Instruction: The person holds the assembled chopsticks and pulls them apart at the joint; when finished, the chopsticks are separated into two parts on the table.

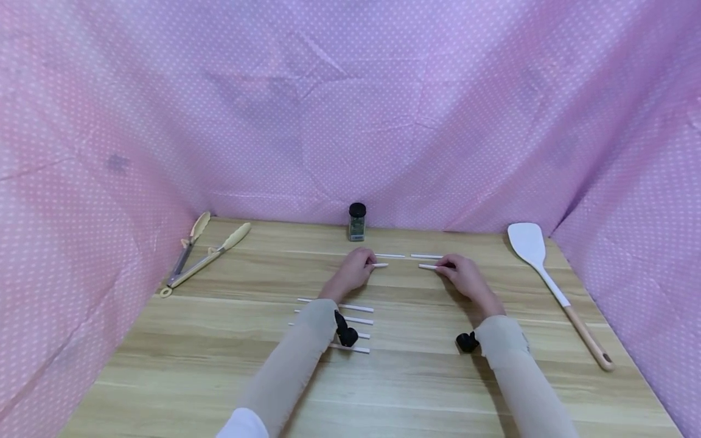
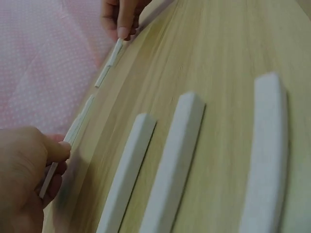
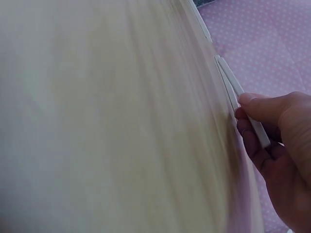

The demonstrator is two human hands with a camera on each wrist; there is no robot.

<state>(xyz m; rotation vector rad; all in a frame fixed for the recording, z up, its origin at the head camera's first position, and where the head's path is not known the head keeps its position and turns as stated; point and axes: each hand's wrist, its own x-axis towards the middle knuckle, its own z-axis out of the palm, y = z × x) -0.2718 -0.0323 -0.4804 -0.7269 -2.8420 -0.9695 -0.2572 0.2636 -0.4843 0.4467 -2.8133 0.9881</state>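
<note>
Two short white plastic sticks lie mid-table: the left hand (image 1: pixel 353 272) pinches one (image 1: pixel 380 265), the right hand (image 1: pixel 465 277) pinches the other (image 1: pixel 428 266). Such thin sticks could slip from fingertips or knock the two sticks behind (image 1: pixel 408 256).

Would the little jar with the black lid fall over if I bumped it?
Maybe. The jar stands upright and is taller than wide, so a knock near its lid might tip it. It looks round, so once down it would probably roll. It looks like glass, so it could break.
</note>
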